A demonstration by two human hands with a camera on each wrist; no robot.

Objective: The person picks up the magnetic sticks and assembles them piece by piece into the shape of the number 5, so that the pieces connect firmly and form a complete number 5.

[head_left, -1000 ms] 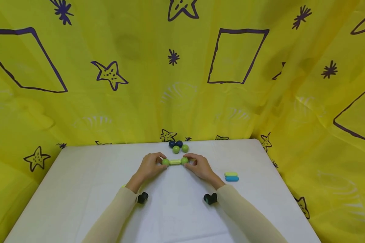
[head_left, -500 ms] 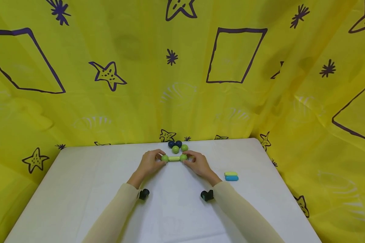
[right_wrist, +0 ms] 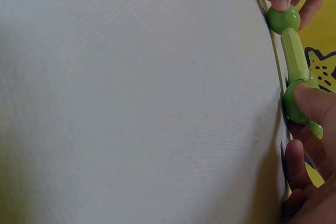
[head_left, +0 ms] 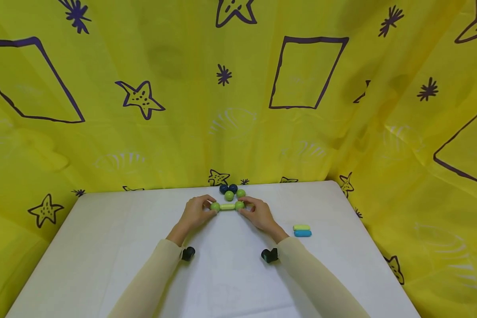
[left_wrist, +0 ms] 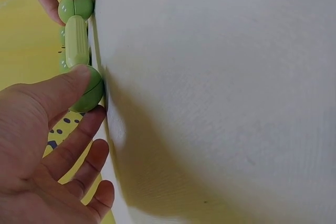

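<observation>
A pale green rod [head_left: 228, 206] with a green ball stuck on each end lies across the white table [head_left: 103, 247], near its far edge, between the two hands. The left ball [head_left: 215, 206] is pinched by the left hand [head_left: 194, 214], thumb on one side and forefinger curled round the other, as the left wrist view shows at close range [left_wrist: 86, 88]; the remaining fingers hang loosely curled beneath. The right hand [head_left: 258, 215] grips the right ball [head_left: 240, 205] in the same way, its fingers [right_wrist: 315, 103] bent over the ball. Holding both ends at once probably keeps the three pieces in one straight line and pressed together, since they look like parts that join end to end. Just behind the piece sits a small cluster of spare balls, two green [head_left: 235, 194] and two dark blue [head_left: 228, 188], touching one another and close to the yellow curtain [head_left: 238, 88] that hangs behind the table. Well off to the right lie two more rods side by side, one pale green [head_left: 301, 227] and one blue [head_left: 303, 233]. Compared with a second ago, the hands and the joined piece have slid a little farther from the person, toward the cluster of balls, with the grip unchanged.
</observation>
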